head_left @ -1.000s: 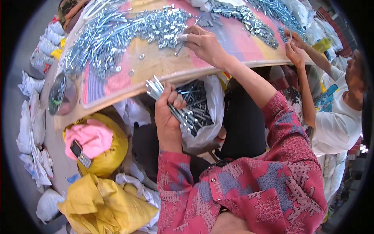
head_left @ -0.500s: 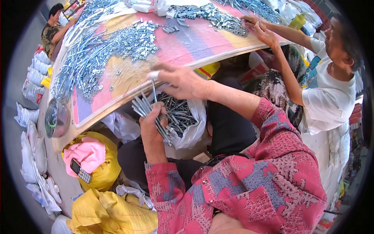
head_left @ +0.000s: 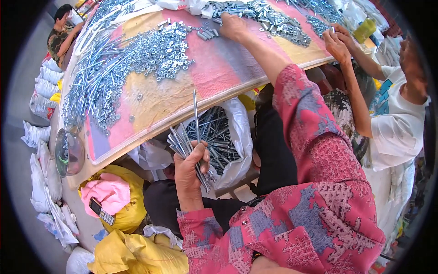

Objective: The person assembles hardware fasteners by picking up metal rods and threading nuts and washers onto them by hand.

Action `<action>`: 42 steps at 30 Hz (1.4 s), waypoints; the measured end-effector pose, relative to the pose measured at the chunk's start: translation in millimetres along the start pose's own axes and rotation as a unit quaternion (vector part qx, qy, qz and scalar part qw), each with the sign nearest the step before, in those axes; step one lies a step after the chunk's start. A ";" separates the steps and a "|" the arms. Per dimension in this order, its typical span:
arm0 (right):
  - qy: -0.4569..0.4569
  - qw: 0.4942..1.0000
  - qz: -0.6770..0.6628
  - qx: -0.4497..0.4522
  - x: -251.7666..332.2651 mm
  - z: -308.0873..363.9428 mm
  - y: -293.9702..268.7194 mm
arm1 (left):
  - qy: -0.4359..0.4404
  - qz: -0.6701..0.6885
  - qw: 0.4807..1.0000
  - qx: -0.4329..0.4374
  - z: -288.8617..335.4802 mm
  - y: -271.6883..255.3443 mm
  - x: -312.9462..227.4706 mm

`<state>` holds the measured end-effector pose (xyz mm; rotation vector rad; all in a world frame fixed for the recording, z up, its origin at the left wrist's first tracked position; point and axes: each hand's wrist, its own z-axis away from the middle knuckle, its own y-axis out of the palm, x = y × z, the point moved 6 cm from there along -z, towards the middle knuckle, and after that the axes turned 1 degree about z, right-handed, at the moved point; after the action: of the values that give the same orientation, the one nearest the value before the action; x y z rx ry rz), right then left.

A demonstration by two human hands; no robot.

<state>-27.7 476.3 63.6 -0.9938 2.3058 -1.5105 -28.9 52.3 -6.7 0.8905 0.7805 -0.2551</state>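
Ahead of both hands lies the painted board (head_left: 150,100), heaped with loose nuts (head_left: 159,50) and long bolts (head_left: 91,82). Just beyond the left hand (head_left: 189,169) sits a white sack (head_left: 237,137) of more bolts. That hand is clenched round a bundle of bolts (head_left: 182,141), one standing upright. They look stiff, heavy and slick; gripping mid-shank seems best. The right hand (head_left: 232,25), fingers curled, rests on short bolts (head_left: 207,33); whether it pinches one, I cannot tell.
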 end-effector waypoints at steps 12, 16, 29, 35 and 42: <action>0.124 0.704 -0.682 0.152 52.8 166.1 -62.9 | -0.025 -0.040 0.997 0.058 -1.1 4.0 10.3; 0.098 0.698 -0.691 0.161 62.4 177.5 -73.6 | -0.013 -0.031 0.996 0.078 4.0 -1.0 6.3; -0.142 0.734 -0.531 0.398 215.6 265.6 -77.6 | 0.030 0.142 0.989 0.004 8.1 -49.3 -11.8; -0.250 0.763 -0.408 0.435 253.1 251.8 -71.9 | 0.003 0.250 0.962 0.109 23.2 -66.4 -21.1; -0.247 0.953 -0.156 0.081 280.8 146.9 2.0 | 0.059 0.214 0.975 -0.024 32.6 -65.1 -43.0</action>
<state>-164.2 190.8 46.2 -1.5362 1.7104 -1.3258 -75.6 -18.2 -3.1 1.0100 0.6822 0.1971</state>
